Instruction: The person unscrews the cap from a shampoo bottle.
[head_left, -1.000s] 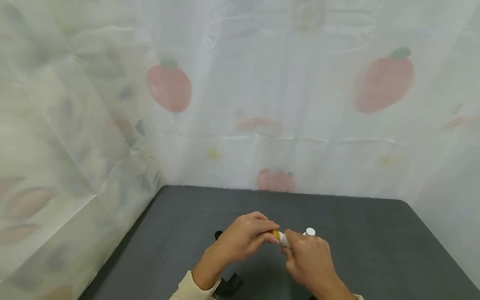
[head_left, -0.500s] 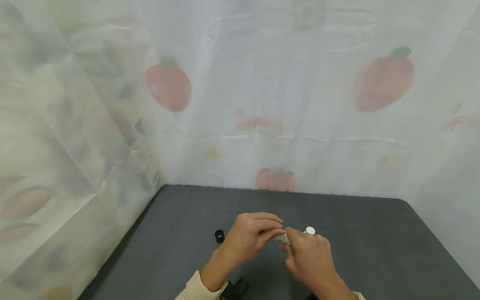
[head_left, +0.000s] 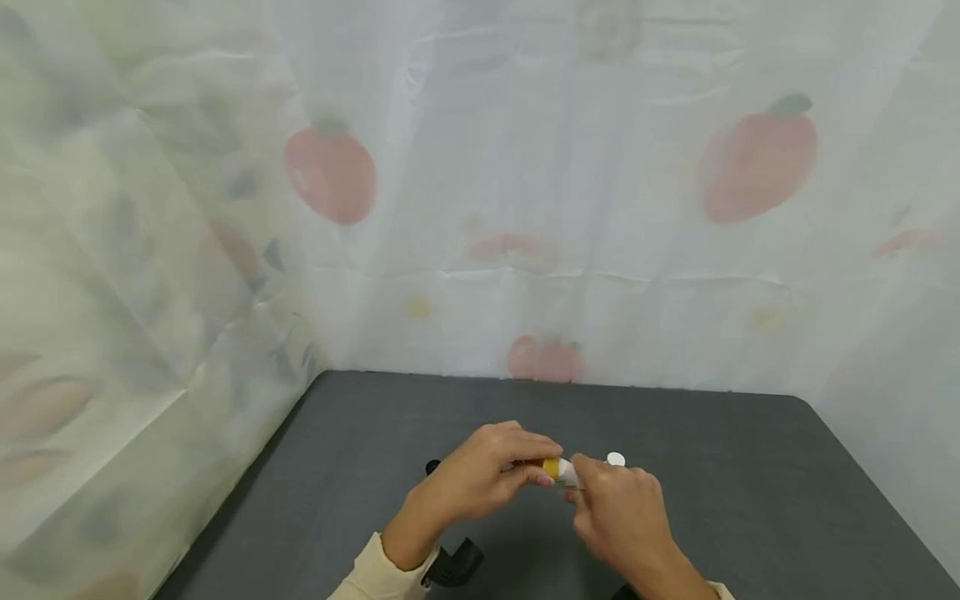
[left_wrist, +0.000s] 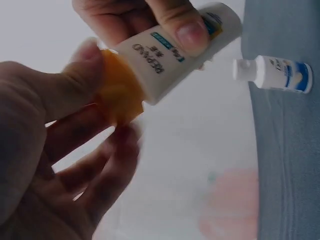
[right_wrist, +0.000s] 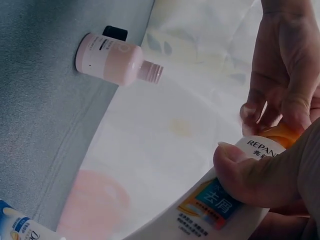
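My left hand (head_left: 468, 479) pinches the orange cap (left_wrist: 117, 92) of a white shampoo bottle (left_wrist: 155, 57) between thumb and fingertips; the fingers blur slightly in the left wrist view. The cap sits at the bottle's end. My right hand (head_left: 622, 512) grips the body of this bottle, its thumb (right_wrist: 240, 175) lying across the printed label. Both hands hold the bottle tilted above the dark table (head_left: 390, 417). Part of the body is hidden behind the right hand in the head view.
A white and blue bottle (left_wrist: 282, 74) with a white cap stands beyond my right hand. A pink bottle (right_wrist: 107, 60) with a bare threaded neck stands on the left, a black cap (right_wrist: 116, 33) beside it. A patterned sheet (head_left: 525, 208) hangs behind the table.
My left hand rolls forward over the cap, covering it half a second ago, then back so the orange shows again. The right hand stays nearly in place on the bottle.
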